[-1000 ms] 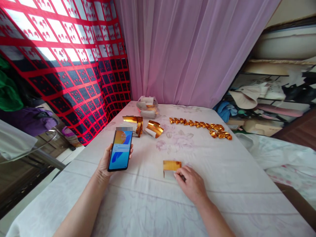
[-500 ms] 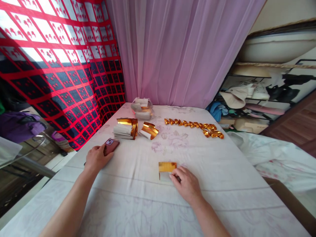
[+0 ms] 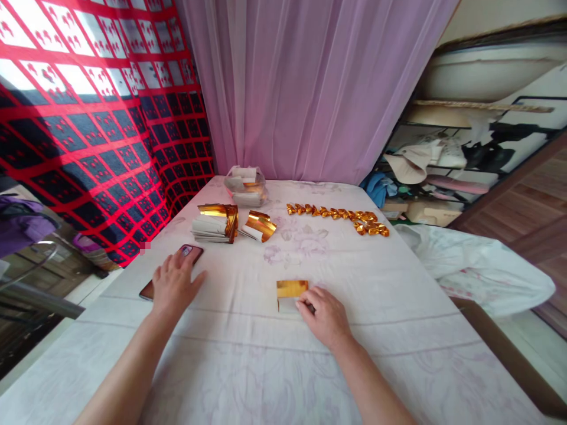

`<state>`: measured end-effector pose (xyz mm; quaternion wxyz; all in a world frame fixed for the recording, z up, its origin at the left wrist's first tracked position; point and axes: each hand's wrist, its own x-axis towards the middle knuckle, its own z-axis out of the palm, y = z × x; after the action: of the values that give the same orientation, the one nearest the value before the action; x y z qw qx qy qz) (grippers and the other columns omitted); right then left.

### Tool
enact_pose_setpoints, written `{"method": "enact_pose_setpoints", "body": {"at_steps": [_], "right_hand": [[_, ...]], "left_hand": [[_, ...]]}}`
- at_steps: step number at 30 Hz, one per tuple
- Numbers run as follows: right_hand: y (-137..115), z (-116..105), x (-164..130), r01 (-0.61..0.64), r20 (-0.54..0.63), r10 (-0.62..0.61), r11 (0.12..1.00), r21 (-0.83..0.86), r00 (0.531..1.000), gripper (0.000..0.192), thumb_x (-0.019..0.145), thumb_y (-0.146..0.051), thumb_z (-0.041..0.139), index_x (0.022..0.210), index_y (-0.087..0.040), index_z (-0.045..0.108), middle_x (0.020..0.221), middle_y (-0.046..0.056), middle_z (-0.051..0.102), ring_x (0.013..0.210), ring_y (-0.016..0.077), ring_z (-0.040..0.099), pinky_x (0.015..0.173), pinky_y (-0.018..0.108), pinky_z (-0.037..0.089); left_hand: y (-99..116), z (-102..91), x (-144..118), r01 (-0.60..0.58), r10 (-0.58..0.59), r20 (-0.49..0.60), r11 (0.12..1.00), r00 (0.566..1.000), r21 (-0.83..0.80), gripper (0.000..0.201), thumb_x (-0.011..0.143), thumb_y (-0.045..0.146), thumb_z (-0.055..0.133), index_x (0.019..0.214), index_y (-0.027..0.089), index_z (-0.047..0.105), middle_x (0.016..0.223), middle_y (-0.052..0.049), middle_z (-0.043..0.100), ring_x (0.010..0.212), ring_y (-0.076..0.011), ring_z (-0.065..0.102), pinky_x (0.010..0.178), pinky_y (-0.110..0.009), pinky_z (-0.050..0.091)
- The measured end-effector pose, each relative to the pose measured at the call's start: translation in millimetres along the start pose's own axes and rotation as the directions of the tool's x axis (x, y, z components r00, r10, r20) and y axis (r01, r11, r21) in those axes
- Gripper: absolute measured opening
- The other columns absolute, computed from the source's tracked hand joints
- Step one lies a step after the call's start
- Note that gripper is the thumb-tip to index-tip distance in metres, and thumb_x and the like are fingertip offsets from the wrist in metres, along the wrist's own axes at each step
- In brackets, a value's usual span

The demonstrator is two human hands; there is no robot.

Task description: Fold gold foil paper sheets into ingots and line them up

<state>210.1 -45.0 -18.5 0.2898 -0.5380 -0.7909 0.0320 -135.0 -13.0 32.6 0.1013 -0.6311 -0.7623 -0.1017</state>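
Note:
My left hand point(image 3: 173, 284) lies flat, fingers spread, on top of a dark red phone point(image 3: 189, 252) that rests face down on the white cloth-covered table point(image 3: 398, 319). My right hand point(image 3: 324, 315) rests on the table with its fingertips pressing the lower white part of a folded gold-and-white paper slip point(image 3: 290, 292). Further back lie a stack of gold-and-white paper point(image 3: 215, 223), a curled gold sheet point(image 3: 260, 226) and a chain of folded gold pieces point(image 3: 337, 215).
A clear plastic bag of papers point(image 3: 245, 185) sits at the table's far edge against the lilac curtain point(image 3: 310, 88). A red-and-black checked cloth point(image 3: 88, 118) hangs at the left. Shelves with clothes and a hat point(image 3: 410, 165) stand at the right.
A second ago my left hand held the phone up with its screen lit. It has since laid the phone face down on the table and rests on it. The right hand stays on the gold slip.

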Motion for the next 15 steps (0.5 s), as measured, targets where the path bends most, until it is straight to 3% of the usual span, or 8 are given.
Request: {"method": "enact_pose_setpoints", "body": {"at_steps": [1, 2, 4, 6, 8, 10, 15], "right_hand": [[-0.3, -0.2, 0.2, -0.007, 0.008, 0.007, 1.000, -0.002, 1.000, 0.015, 0.086, -0.023, 0.059, 0.072, -0.022, 0.058, 0.073, -0.001, 0.061, 0.072, 0.0158, 0.060, 0.067, 0.027, 0.038], [-0.7, -0.7, 0.3, -0.014, 0.020, 0.015, 1.000, -0.004, 1.000, 0.015, 0.086, -0.023, 0.060, 0.071, -0.022, 0.058, 0.073, -0.001, 0.061, 0.073, 0.0159, 0.059, 0.067, 0.027, 0.038], [-2.0, -2.0, 0.6, -0.031, 0.046, 0.031, 0.999, -0.006, 0.998, 0.015, 0.086, -0.022, 0.061, 0.072, -0.022, 0.058, 0.074, -0.001, 0.061, 0.074, 0.0162, 0.059, 0.067, 0.027, 0.038], [-3.5, -3.5, 0.8, -0.043, 0.066, 0.043, 0.999, -0.007, 0.997, 0.013, 0.086, -0.022, 0.061, 0.073, -0.022, 0.059, 0.076, -0.001, 0.061, 0.076, 0.0166, 0.060, 0.068, 0.027, 0.038], [-4.9, -4.7, 0.8, -0.049, 0.071, 0.049, 0.999, -0.007, 0.996, 0.012, 0.086, -0.021, 0.062, 0.074, -0.022, 0.060, 0.077, -0.001, 0.062, 0.078, 0.0168, 0.060, 0.069, 0.027, 0.038], [-5.8, -5.4, 0.8, -0.052, 0.063, 0.052, 0.999, -0.003, 0.997, 0.012, 0.086, -0.021, 0.062, 0.073, -0.022, 0.060, 0.076, 0.000, 0.062, 0.078, 0.0167, 0.059, 0.070, 0.027, 0.038], [-6.5, -5.9, 0.4, -0.051, 0.049, 0.050, 0.999, 0.010, 0.998, 0.012, 0.087, -0.023, 0.060, 0.075, -0.022, 0.061, 0.076, 0.000, 0.062, 0.075, 0.0158, 0.058, 0.069, 0.027, 0.038]], "left_hand": [[17.9, -0.1, -11.4, -0.139, 0.134, -0.061, 0.987, 0.989, -0.075, 0.043, 0.091, 0.040, 0.049, 0.127, 0.019, 0.058, 0.137, -0.017, 0.053, 0.128, -0.0360, 0.047, 0.102, -0.055, 0.038], [37.6, -0.4, -24.6, -0.325, 0.314, -0.089, 0.932, 0.945, -0.161, 0.038, 0.092, 0.037, 0.048, 0.124, 0.020, 0.060, 0.133, -0.015, 0.058, 0.123, -0.0316, 0.052, 0.102, -0.050, 0.040], [78.0, -2.0, -53.1, -0.606, 0.597, -0.129, 0.741, 0.792, -0.290, 0.032, 0.095, 0.030, 0.046, 0.121, 0.022, 0.062, 0.127, -0.009, 0.064, 0.119, -0.0255, 0.056, 0.103, -0.046, 0.043], [111.3, -3.7, -79.2, -0.707, 0.713, -0.119, 0.634, 0.691, -0.313, 0.033, 0.096, 0.030, 0.046, 0.125, 0.021, 0.059, 0.126, -0.007, 0.065, 0.119, -0.0245, 0.056, 0.105, -0.046, 0.042], [131.3, -3.4, -97.1, -0.751, 0.766, -0.091, 0.588, 0.636, -0.300, 0.036, 0.096, 0.035, 0.047, 0.128, 0.020, 0.057, 0.125, -0.006, 0.066, 0.120, -0.0244, 0.057, 0.106, -0.045, 0.042], [138.1, -0.5, -105.1, -0.763, 0.776, -0.074, 0.590, 0.626, -0.265, 0.044, 0.096, 0.041, 0.048, 0.134, 0.018, 0.053, 0.129, -0.009, 0.063, 0.123, -0.0258, 0.055, 0.106, -0.045, 0.042], [132.3, 7.5, -100.8, -0.757, 0.771, -0.051, 0.606, 0.635, -0.244, 0.056, 0.094, 0.052, 0.047, 0.136, 0.016, 0.052, 0.131, -0.013, 0.062, 0.124, -0.0281, 0.054, 0.107, -0.047, 0.040]]}}
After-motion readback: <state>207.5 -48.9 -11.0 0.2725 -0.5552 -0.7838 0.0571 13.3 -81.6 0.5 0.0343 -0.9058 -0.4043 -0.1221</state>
